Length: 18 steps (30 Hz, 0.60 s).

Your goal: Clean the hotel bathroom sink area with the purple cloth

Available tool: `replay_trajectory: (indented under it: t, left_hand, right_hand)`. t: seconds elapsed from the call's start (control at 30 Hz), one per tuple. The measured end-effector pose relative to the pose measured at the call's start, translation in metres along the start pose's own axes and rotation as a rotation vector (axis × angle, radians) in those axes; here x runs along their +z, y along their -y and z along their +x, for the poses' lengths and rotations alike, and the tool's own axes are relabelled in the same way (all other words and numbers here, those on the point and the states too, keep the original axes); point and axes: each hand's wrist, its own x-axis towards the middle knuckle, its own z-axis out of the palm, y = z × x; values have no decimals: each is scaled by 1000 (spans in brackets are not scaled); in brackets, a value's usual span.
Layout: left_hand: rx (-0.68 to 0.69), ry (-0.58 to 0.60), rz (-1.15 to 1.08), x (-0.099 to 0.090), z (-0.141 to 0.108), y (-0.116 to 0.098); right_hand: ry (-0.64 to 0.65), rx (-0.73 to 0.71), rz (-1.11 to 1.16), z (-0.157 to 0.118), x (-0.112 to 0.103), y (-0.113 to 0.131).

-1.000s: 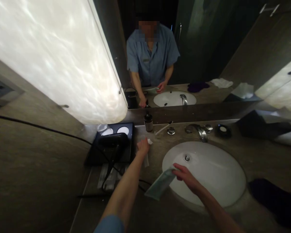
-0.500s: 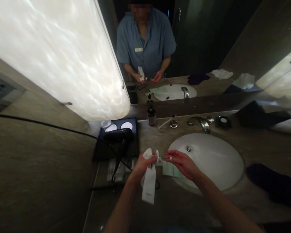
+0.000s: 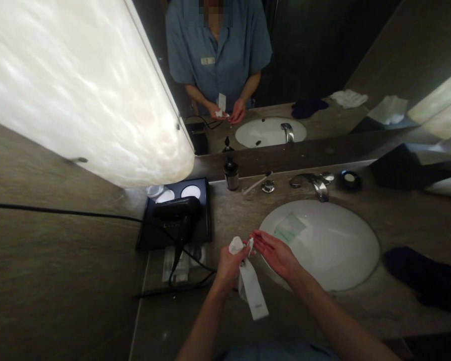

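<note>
My left hand (image 3: 231, 263) is closed around a long white paper packet (image 3: 254, 293) that hangs down, together with a crumpled white piece (image 3: 236, 244). A small white item (image 3: 250, 244) sticks out at its fingertips; its kind is too small to make out. My right hand (image 3: 276, 254) is beside it with fingers stretched out and the palm partly turned up, the fingertips right at the small white item. I cannot tell whether anything tiny lies in this palm. A pale green translucent wrapper (image 3: 290, 228) lies inside the white sink (image 3: 334, 250).
On the left, a black hair dryer (image 3: 178, 210) lies on a black tray (image 3: 206, 220), its cord trailing across the counter. A dark bottle (image 3: 231, 174), a toothbrush (image 3: 258, 183) and the faucet (image 3: 317, 185) stand along the mirror. Dark cloth (image 3: 417, 276) lies right of the sink.
The green wrapper has gone from the counter edge beside my right hand into the sink. My hands have come together, and the packet's lower end has swung right.
</note>
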Motion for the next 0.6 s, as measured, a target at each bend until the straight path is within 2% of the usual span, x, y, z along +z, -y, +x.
replay_trajectory:
  t: [0.03, 0.1, 0.17, 0.2, 0.27, 0.33, 0.4, 0.47, 0.5, 0.6]
  left_hand:
    - [-10, -15, 12, 0, 2, 1]
    - [-17, -58, 33, -3, 7, 2]
    - [-9, -109, 56, -10, 12, 5]
    - [-4, -127, 69, -14, 14, 6]
    - [-6, -141, 88, -20, 17, 10]
    - [-33, -132, 104, -25, 18, 14]
    - [-63, -121, 112, -27, 18, 18]
    - [-76, -106, 127, -28, 18, 22]
    - [-80, -98, 134, -28, 17, 24]
    - [-107, -79, 143, -28, 17, 26]
  right_hand:
    - [11, 1, -15, 6, -8, -2]
    - [-38, -93, -185, 22, -31, -12]
    - [-145, -250, -506, 36, -60, -30]
    - [-160, -306, -688, 42, -74, -41]
    - [-66, -351, -996, 45, -98, -64]
    - [67, -322, -1152, 40, -113, -80]
    - [58, -313, -1212, 25, -119, -85]
    - [55, -387, -1305, 5, -125, -83]
    - [125, -437, -1390, -7, -129, -82]
    - [496, -545, -1703, -35, -142, -87]
